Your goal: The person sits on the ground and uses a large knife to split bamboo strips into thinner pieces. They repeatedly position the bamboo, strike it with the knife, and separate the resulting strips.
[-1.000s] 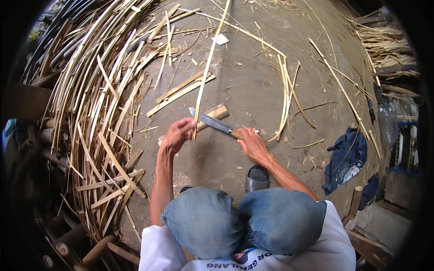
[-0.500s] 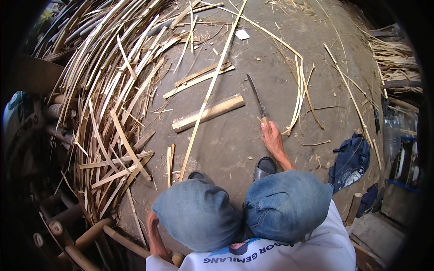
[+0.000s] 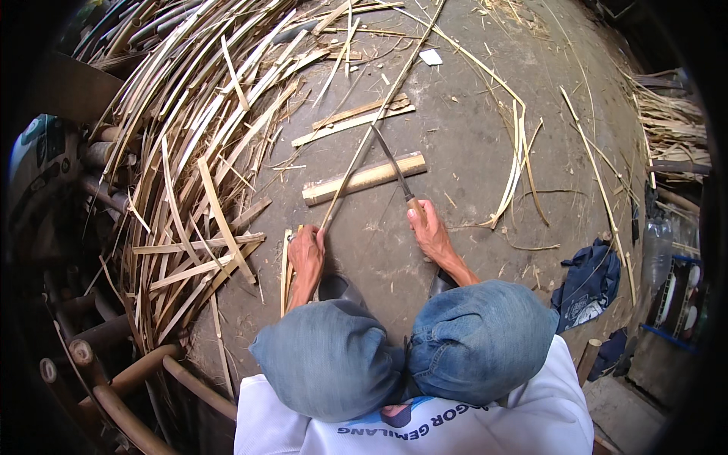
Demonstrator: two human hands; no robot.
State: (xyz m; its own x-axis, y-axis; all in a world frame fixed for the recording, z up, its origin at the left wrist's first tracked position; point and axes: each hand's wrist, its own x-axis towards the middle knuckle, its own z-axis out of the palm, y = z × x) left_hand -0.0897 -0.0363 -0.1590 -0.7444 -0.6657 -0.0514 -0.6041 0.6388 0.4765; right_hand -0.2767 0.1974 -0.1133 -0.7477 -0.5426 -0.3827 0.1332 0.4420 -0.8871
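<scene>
Knife [image 3: 395,167], gripped in right hand [image 3: 430,233], points eleven o'clock; twisting strip [image 3: 358,156] could deflect it toward left hand [image 3: 306,256], half-curled at strip's seven-o'clock end, hold unclear.

Wht shirt [image 3: 462,441], blu jeans [image 3: 330,360]

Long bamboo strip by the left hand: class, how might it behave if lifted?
The long bamboo strip would likely flex, being so slender for its length. Its narrow width suggests lightness. Its far end, stretching well ahead of the left hand, might drag along the ground.
</scene>
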